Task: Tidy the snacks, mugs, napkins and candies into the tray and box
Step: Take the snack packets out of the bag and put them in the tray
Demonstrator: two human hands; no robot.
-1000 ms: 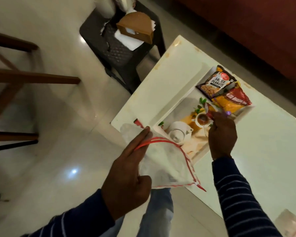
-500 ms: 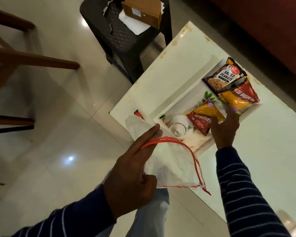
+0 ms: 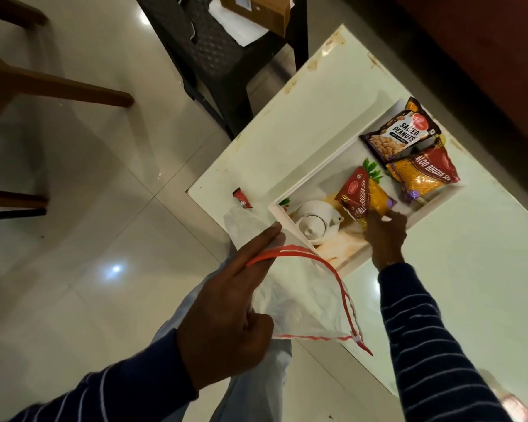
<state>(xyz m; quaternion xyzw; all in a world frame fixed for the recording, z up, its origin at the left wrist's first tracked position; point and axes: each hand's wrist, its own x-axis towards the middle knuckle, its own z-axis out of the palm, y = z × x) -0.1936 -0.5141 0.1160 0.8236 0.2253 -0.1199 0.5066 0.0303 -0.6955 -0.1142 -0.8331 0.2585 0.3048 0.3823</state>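
Observation:
A white tray (image 3: pixel 333 153) lies on the pale table (image 3: pixel 485 269). In it are a salted peanuts packet (image 3: pixel 400 135), a red and yellow bhujia packet (image 3: pixel 424 175), a second smaller bhujia packet (image 3: pixel 363 196) and a white teapot (image 3: pixel 314 220). My right hand (image 3: pixel 384 236) rests on the near end of the smaller bhujia packet, fingers closed on its edge. My left hand (image 3: pixel 226 312) holds a clear zip bag with a red rim (image 3: pixel 305 300) open over the table's corner. A small red wrapper (image 3: pixel 241 199) lies on the table to the left of the tray.
A dark plastic stool (image 3: pixel 214 47) with a brown box (image 3: pixel 256 10) and white napkins (image 3: pixel 238 32) on it stands beyond the table. Wooden chair rails (image 3: pixel 58 89) cross the left. Glossy tiled floor lies below. A dark red sofa (image 3: pixel 485 41) lines the far right.
My right hand has brought a second bhujia packet into the tray and set it down beside the teapot, covering the printed cup. My left hand keeps the zip bag open.

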